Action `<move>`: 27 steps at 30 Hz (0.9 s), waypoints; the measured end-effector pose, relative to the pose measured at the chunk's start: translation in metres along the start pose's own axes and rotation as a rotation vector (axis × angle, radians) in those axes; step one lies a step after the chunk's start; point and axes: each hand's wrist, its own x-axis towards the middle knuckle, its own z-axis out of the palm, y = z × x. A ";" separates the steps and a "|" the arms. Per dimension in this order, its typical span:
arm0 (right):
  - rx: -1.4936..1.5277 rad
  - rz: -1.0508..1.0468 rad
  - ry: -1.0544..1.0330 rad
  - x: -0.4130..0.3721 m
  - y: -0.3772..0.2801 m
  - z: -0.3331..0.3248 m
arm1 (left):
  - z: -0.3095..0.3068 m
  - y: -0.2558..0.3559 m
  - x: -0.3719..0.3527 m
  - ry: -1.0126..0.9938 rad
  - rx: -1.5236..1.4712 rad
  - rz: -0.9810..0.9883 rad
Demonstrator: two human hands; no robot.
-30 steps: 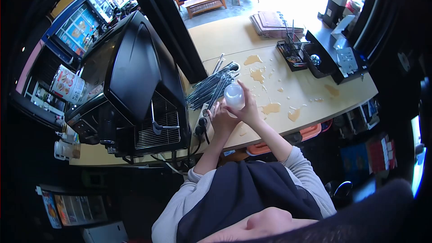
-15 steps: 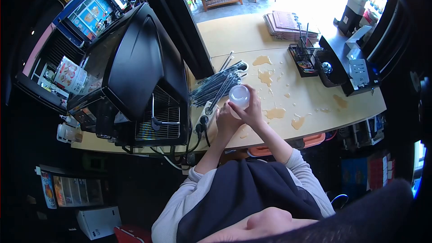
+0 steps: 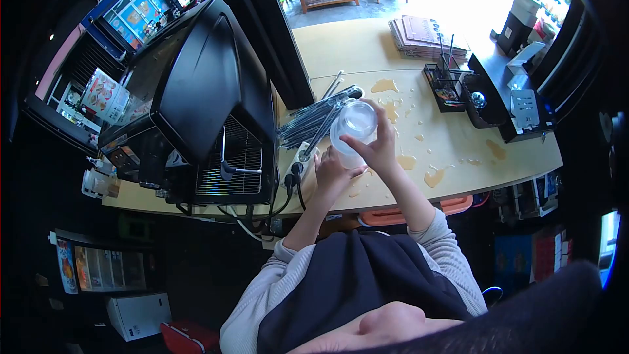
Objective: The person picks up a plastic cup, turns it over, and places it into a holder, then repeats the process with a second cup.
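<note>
My right hand [image 3: 379, 144] is closed around a clear plastic cup [image 3: 360, 117], thumb along the near side and fingers round the far side. Just below and to the left, a second translucent cup [image 3: 342, 149] shows, partly overlapped by the first. My left hand [image 3: 334, 176] is wrapped about the base of that lower cup, its thumb pointing right. Beyond the hands lies a bundle of dark straws in clear wrapping [image 3: 314, 120]. A white power strip [image 3: 303, 157] with black plugs sits left of my left hand.
Puddles of brown liquid [image 3: 434, 177] spot the wooden counter [image 3: 341, 39]. A black coffee machine [image 3: 203, 85] fills the left side, beside a dark post [image 3: 262, 33]. Stacked menus [image 3: 419, 36], a black organiser [image 3: 445, 85] and a dark basket [image 3: 481, 101] stand to the right.
My right hand has risen and moved right with the upper cup, so the lower cup now shows beneath it. My left hand has shifted slightly down. The view has tilted a little.
</note>
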 end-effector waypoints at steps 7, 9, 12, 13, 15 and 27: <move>-0.029 -0.072 0.104 -0.016 -0.017 -0.020 | 0.001 0.002 -0.005 0.029 0.104 -0.037; -0.044 -0.062 0.116 -0.030 -0.013 -0.023 | -0.006 0.000 -0.011 0.062 0.157 0.012; -0.024 -0.018 0.133 -0.047 -0.013 -0.025 | -0.025 0.006 -0.026 0.075 0.223 0.064; -0.005 -0.002 0.141 -0.053 -0.013 -0.025 | -0.031 0.010 -0.032 0.070 0.223 0.064; 0.011 0.014 0.153 -0.063 -0.011 -0.025 | -0.039 0.018 -0.040 0.032 0.251 0.109; -0.048 -0.025 0.061 -0.092 -0.022 -0.025 | -0.036 0.030 -0.052 0.127 0.107 0.284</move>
